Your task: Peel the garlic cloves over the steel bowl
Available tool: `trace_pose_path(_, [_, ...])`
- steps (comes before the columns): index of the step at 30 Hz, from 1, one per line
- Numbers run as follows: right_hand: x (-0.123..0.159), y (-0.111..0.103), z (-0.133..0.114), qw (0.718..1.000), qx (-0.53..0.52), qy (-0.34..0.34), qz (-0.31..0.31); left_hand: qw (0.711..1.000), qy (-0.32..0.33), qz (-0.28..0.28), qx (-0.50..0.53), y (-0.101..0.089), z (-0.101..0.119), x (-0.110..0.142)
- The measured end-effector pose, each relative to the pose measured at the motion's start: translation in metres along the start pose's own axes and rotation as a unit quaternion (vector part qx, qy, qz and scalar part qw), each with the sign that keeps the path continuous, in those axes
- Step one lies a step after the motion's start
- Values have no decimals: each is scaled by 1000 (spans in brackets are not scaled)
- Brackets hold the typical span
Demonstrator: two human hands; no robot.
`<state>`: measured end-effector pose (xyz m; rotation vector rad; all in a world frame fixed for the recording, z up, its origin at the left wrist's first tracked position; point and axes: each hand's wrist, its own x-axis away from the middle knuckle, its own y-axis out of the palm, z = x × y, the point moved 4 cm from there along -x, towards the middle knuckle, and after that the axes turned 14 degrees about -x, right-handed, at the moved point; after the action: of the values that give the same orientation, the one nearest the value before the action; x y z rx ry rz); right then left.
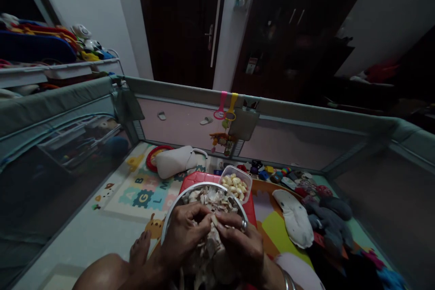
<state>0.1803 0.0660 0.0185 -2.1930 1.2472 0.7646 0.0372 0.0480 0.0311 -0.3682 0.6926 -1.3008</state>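
Both hands meet over a white-rimmed bowl [169, 210] filled with papery garlic skins [214, 197]. A small pale garlic clove [214, 220] is pinched between the fingertips. My left hand [186, 231] closes on it from the left with thumb and forefinger. From the other side my right hand [242, 240], with a ring on one finger, grips the same clove. Just beyond the bowl, to the right, a clear plastic container [249, 181] holds several peeled garlic cloves [234, 185]. Bowl and container rest on a red stool or tray [195, 177].
Fabric-and-mesh playpen walls [183, 93] surround me. A patterned play mat [132, 190] covers the floor. On it lie a white cushion-like object [176, 161], a spotted pillow [294, 217], a grey plush toy [331, 219] and several small toys. My bare foot [140, 249] is left of the bowl.
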Motion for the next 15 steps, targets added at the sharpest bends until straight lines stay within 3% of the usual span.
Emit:
trace_pose_path(2, [0, 1, -5, 999, 3, -38, -3, 1000, -20, -21, 11, 1, 1, 0])
trace_pose_path(4, [-2, -2, -3, 998, -18, -35, 41, 999, -21, -24, -2, 2, 3, 0])
trace_pose_path(7, [-4, -9, 13, 981, -95, 84, 149, 999, 24, -8, -46, 4, 6, 3])
trace_pose_path(9, [-5, -11, 27, 943, -175, 200, 202, 996, 65, -5, -65, 7, 8, 6])
trace_pose_path(11, [-5, -8, 38, 886, -272, 297, 232, 992, 100, 0, -79, 8, 11, 8])
trace_pose_path(13, [-5, -4, 44, 828, -361, 351, 247, 988, 121, 8, -93, 9, 12, 10])
trace_pose_path(15, [-6, 0, 47, 793, -412, 374, 248, 985, 133, 23, -102, 8, 11, 9])
